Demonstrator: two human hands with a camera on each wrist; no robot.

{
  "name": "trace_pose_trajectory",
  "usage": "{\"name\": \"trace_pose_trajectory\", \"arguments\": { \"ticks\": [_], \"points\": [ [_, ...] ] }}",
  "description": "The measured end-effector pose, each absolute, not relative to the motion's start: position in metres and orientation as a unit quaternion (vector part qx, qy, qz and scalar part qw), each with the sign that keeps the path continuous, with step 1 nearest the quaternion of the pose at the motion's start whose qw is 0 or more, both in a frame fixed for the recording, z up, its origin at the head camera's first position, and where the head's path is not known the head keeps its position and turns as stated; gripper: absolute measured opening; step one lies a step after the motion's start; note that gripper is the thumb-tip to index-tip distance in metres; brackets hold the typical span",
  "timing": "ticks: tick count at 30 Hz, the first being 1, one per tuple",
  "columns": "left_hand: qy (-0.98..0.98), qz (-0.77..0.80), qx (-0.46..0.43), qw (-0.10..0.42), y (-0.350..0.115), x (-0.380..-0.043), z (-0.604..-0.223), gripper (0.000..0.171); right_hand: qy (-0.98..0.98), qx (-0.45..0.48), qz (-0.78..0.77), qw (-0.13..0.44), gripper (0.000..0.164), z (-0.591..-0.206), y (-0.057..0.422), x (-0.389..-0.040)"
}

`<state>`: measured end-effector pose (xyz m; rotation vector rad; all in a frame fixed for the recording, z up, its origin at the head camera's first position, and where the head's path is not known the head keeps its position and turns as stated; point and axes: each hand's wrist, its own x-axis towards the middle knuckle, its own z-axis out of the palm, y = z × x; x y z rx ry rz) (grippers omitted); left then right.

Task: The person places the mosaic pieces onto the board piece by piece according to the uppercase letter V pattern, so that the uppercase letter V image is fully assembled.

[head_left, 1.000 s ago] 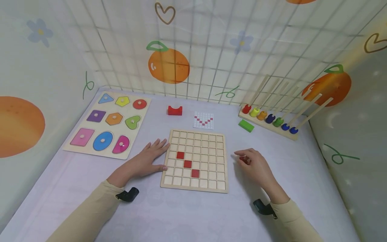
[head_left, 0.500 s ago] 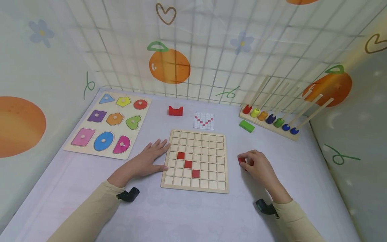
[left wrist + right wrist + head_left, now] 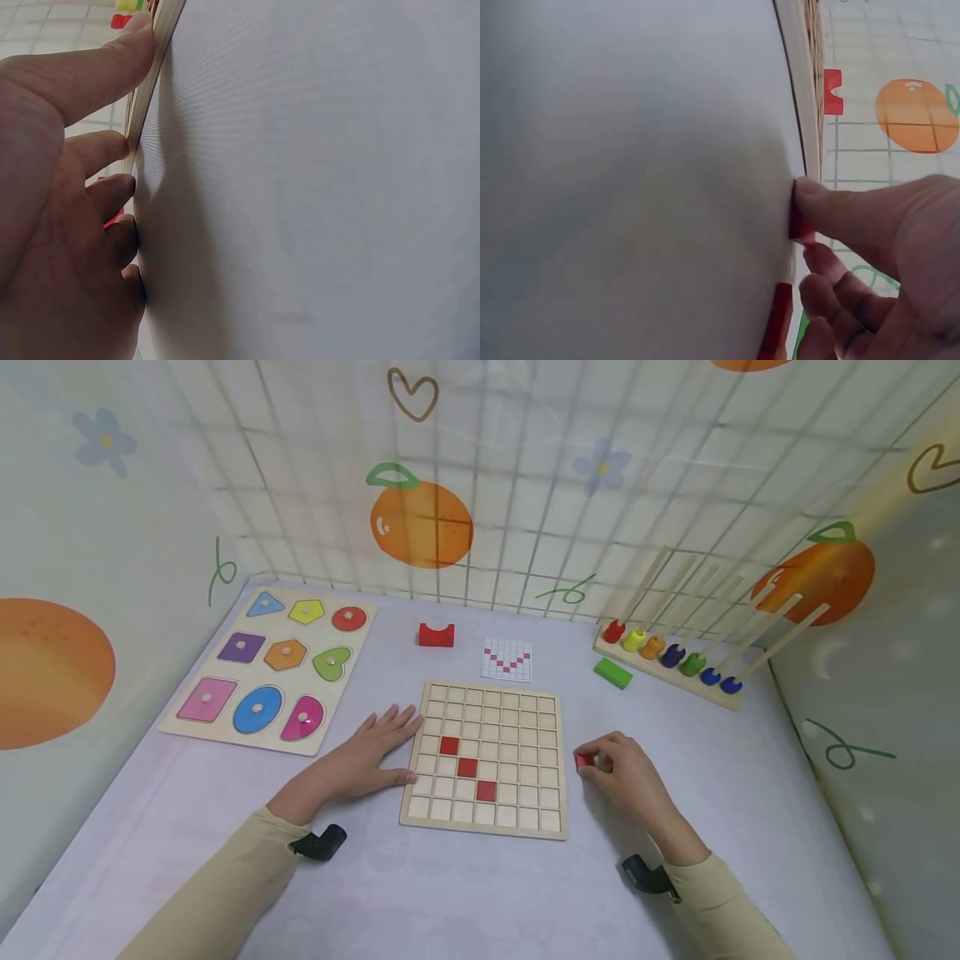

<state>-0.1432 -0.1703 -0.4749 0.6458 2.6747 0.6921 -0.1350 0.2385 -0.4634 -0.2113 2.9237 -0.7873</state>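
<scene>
A wooden grid board lies in the middle of the table, with three red tiles set in a diagonal of its cells. My left hand rests flat at the board's left side, fingers spread, with fingertips and thumb at its edge. Just off the opposite edge, my right hand pinches a red tile between thumb and fingertips. Another red piece shows below it in the right wrist view; in the head view the hand hides it.
Behind the board lie a pattern card with a red V, a red notched block and a green block. A shape puzzle is at left. A bead rack with upright pegs stands at back right.
The red tile, mostly hidden in the right hand at first, came out to the fingertips. That hand shifted slightly right, then back left toward the board. The left hand stays put.
</scene>
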Motion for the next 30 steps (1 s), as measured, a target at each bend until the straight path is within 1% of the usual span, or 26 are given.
{"name": "trace_pose_trajectory", "arguments": {
  "ticks": [4, 11, 16, 30],
  "points": [
    [0.932, 0.241, 0.225, 0.149, -0.1704, -0.1428, -0.4735, 0.090, 0.962, -0.069, -0.258, 0.052, 0.025, -0.4631, 0.2387, -0.1347],
    [0.932, 0.240, 0.223, 0.153, -0.1700, -0.1426, -0.4732, 0.090, 0.958, -0.066, -0.268, 0.076, 0.026, -0.4634, 0.2396, -0.1352],
    [0.932, 0.241, 0.225, 0.149, -0.1705, -0.1426, -0.4739, 0.089, 0.956, -0.065, -0.273, 0.082, 0.027, -0.4633, 0.2393, -0.1340],
    [0.933, 0.240, 0.225, 0.147, -0.1697, -0.1422, -0.4729, 0.089, 0.950, -0.079, -0.299, 0.046, 0.028, -0.4588, 0.2324, -0.1369]
  ]
}}
